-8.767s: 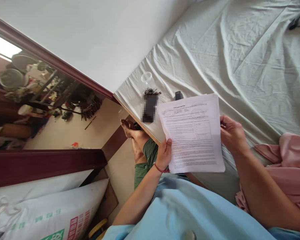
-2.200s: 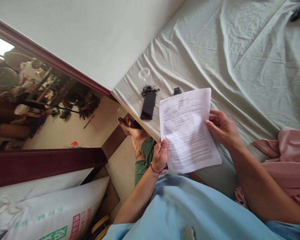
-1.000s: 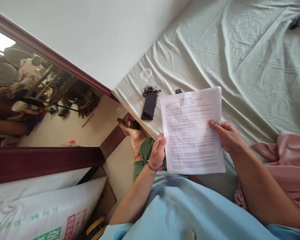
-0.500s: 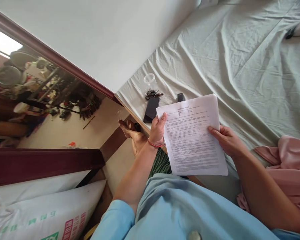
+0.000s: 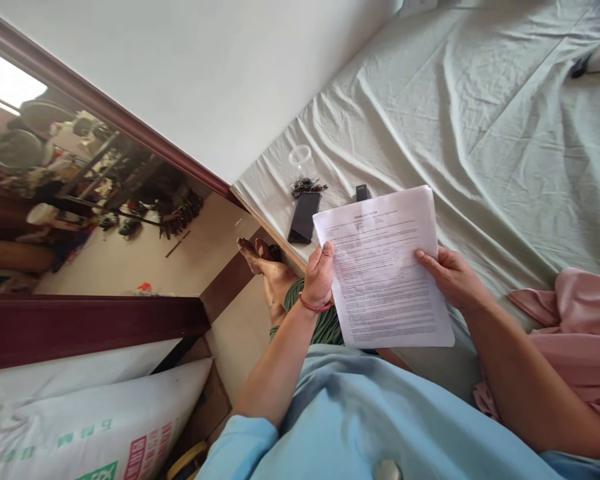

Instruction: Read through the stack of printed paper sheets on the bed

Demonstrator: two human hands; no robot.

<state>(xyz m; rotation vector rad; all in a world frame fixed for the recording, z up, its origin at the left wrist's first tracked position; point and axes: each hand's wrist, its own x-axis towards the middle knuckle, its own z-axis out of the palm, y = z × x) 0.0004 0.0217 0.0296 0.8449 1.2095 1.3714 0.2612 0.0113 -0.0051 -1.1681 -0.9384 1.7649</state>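
A printed sheaf of paper [image 5: 385, 280] is held up in front of my lap, its text side facing me. My left hand [image 5: 319, 275], with a red string on the wrist, pinches its left edge, thumb on top. On the opposite edge, my right hand [image 5: 453, 275] grips it with the thumb lying over the print; the fingers behind are hidden. Just beyond the left hand lies a dark phone [image 5: 305, 218] on the bed. A small black object [image 5: 362, 193] shows above the paper's top edge.
The bed has a wrinkled pale green sheet [image 5: 500, 133]. A clear plastic cup [image 5: 301, 160] and a dark tangled bunch [image 5: 307, 187] lie by the phone. Pink cloth [image 5: 580, 333] is at the right. White printed sacks [image 5: 95, 420] stand lower left, below a doorway with a cluttered rack [image 5: 105, 180].
My left hand has slid slightly down the paper's left edge. The right hand keeps its hold, and the paper has barely shifted.
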